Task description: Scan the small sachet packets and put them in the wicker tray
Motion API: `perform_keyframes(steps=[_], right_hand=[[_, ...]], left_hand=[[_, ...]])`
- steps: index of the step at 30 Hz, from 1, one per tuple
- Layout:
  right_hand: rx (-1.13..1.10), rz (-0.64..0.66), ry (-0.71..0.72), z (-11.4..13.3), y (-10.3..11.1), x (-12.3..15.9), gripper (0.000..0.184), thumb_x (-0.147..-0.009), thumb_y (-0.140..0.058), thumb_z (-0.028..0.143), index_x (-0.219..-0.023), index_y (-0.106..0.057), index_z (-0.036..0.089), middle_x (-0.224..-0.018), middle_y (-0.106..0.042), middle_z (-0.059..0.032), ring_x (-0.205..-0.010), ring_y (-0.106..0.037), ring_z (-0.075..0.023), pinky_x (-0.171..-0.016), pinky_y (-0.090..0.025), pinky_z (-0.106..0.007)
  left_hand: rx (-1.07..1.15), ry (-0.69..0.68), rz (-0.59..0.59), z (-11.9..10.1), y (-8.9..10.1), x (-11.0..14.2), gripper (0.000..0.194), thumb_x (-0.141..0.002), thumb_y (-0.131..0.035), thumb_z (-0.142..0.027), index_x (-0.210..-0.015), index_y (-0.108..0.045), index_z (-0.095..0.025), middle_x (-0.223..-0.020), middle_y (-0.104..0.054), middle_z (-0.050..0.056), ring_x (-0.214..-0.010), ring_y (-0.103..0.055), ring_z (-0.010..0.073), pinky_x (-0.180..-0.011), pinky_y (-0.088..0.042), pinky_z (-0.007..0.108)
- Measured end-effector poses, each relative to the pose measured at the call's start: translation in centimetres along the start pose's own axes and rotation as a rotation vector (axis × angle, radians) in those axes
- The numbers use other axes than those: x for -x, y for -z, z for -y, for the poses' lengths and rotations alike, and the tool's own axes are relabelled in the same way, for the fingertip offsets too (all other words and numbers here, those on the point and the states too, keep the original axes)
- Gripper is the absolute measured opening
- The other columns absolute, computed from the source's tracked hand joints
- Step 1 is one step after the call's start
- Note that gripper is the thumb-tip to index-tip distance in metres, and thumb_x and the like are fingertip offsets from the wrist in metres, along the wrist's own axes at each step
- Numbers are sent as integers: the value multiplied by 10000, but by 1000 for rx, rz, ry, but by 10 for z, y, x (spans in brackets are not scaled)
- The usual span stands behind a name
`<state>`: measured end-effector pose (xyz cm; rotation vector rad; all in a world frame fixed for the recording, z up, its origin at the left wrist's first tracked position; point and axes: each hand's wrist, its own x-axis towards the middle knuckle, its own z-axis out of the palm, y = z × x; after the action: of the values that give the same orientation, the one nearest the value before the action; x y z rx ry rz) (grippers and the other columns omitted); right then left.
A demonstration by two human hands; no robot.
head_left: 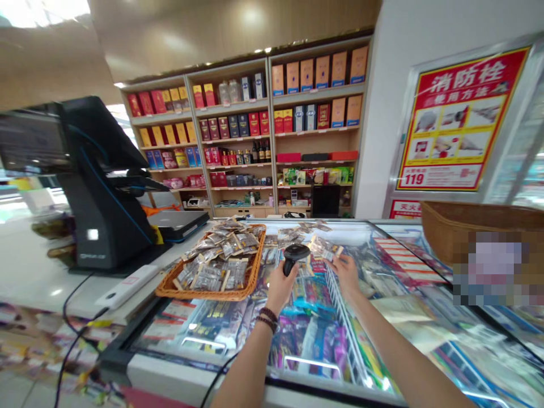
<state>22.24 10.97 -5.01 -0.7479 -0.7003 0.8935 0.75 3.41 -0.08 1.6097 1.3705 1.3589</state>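
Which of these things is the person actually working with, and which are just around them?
In use:
- left hand gripping a handheld barcode scanner
- right hand holding a small packet
- wicker basket of similar packets

Just around:
- checkout terminal
- laptop
- glass-topped display case
- shelves of boxed goods
- fire hydrant poster

Along the back of the shop, upper middle of the frame, tall wooden shelving (268, 141) packed with boxes and bottles in red, yellow and blue. At the right, a white pillar (376, 113) and a framed red-and-yellow fire-hydrant instruction poster (457, 119); overhead, a glossy tan ceiling (221, 39) with reflected lights. At the left, a black point-of-sale terminal (102, 192) on a white counter (42, 277), above a tiled floor (25, 391) in the lower left corner.
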Motion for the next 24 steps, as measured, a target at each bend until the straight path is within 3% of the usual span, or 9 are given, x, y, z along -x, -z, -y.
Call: perform_keyframes(steps=[11,24], right_hand=[[-15,11,-20,-1,4,-3,635,-513,-989,535,-873,-544,261,-764,-776,43,-726,-803,-220,-785,-701,-371],[-28,-46,-94,11,-4,3,551,-586,-969,392,-885,-528,252,-781,-743,37,-794,-796,-216,-774,-694,-352]], left_hand=[[106,13,57,-4,-2,3,524,-818,-586,-741,-813,-535,-220,-537,-454,-59,-443,-423,117,-466,-331,251],[200,20,76,-14,0,8,535,-788,-627,-743,-832,-536,-218,-533,-449,-69,-422,-409,103,-441,-346,248]])
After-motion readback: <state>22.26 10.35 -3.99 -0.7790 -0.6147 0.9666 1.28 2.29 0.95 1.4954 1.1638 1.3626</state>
